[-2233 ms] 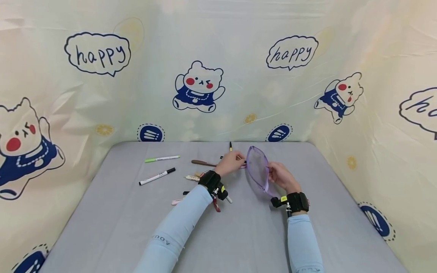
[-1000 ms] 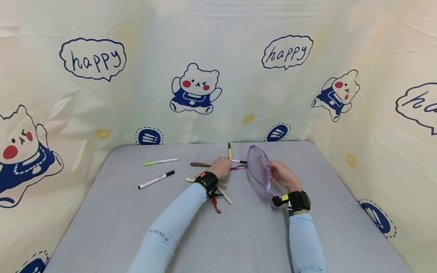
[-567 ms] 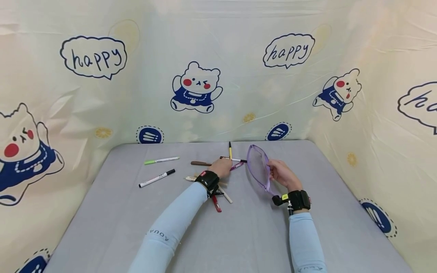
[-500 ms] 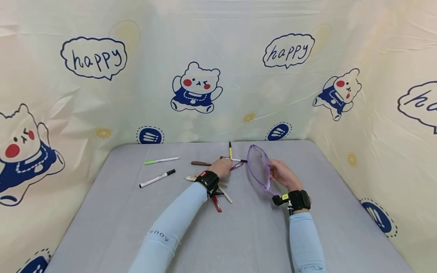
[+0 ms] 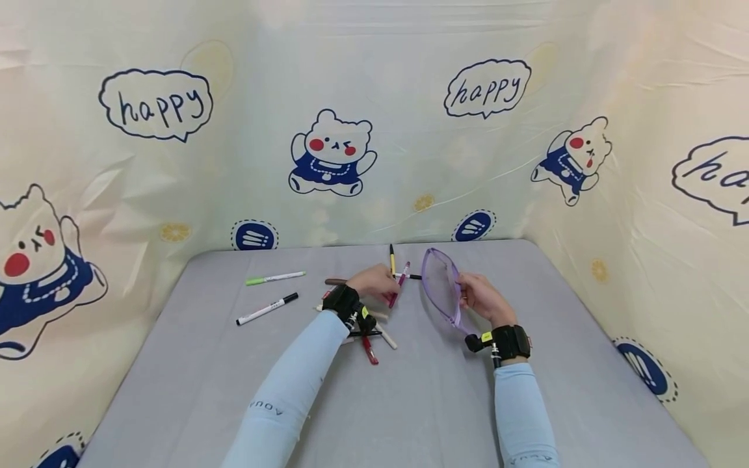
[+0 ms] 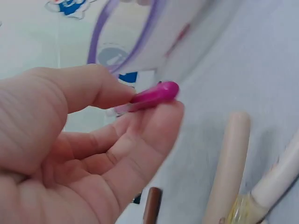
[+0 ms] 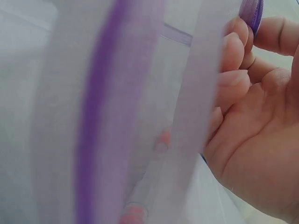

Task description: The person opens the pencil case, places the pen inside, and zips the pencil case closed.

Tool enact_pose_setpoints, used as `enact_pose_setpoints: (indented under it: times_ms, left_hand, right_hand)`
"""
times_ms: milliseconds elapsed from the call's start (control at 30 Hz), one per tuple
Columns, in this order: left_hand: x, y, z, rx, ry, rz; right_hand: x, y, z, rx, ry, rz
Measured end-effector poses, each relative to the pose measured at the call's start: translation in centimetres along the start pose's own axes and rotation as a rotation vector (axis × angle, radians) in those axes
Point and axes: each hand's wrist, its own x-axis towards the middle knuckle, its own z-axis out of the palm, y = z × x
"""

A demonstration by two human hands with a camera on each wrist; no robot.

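Note:
My left hand pinches a magenta pen between thumb and fingertips, the pen slanting up across the pens behind it. In the left wrist view the pen's rounded end pokes out past the fingertips. My right hand grips the far side of a purple mesh zip pouch, which stands on edge with its mouth towards the left hand. The right wrist view has the pouch's purple zip edge close up, and a reddish pen-like item shows through the mesh.
Beyond the left hand lie a yellow pen and a black-capped pen. A brown pen, a red pen and a white one lie around it. Further left are a green-capped marker and a black-capped marker.
My left hand moved back from the pouch mouth to the pens. The magenta pen, lying flat before, is now turned up in its fingers. The right hand and pouch stay in place.

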Motion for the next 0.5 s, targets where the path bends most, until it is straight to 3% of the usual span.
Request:
enact_pose_setpoints:
  times_ms: [100, 233, 500]
  left_hand:
    - [-0.2, 0.3, 0.1, -0.211, -0.017, -0.009]
    - [-0.3, 1.0, 0.6, -0.403, -0.007, -0.002]
    - [-0.3, 2.0, 2.0, -0.535, -0.002, 0.008]
  right_hand:
    - [0.1, 0.0, 0.0, -0.007, -0.010, -0.003]
    - [0.2, -0.3, 0.1, -0.020, -0.020, -0.016]
    - [0.0, -0.3, 0.4, -0.052, -0.016, -0.008]
